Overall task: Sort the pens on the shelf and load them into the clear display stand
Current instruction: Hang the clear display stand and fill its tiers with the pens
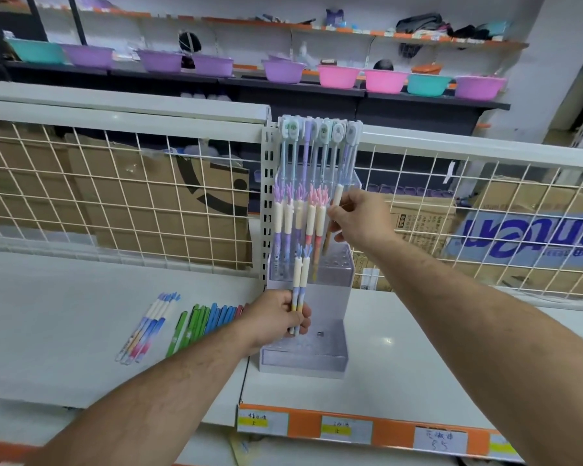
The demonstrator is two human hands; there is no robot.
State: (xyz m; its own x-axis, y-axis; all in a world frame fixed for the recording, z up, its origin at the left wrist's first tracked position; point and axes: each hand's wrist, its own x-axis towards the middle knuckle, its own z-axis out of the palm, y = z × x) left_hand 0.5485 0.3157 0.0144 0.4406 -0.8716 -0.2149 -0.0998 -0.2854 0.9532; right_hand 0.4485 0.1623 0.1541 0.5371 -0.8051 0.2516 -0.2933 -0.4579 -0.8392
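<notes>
Red pen [239,311] partly behind left hand [275,319]

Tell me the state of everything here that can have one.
Clear display stand, upright, partly loaded
Left hand, grips two pens upright
Right hand, pinches one pen at the stand
Gradient pens, lying loose on the shelf
Green and blue pens, lying in a row

Head-worn view, forward and down; close over the shelf [81,297]

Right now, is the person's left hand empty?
No, the left hand grips two pastel pens upright in front of the clear display stand, while the right hand pinches another pen at the stand.
</notes>
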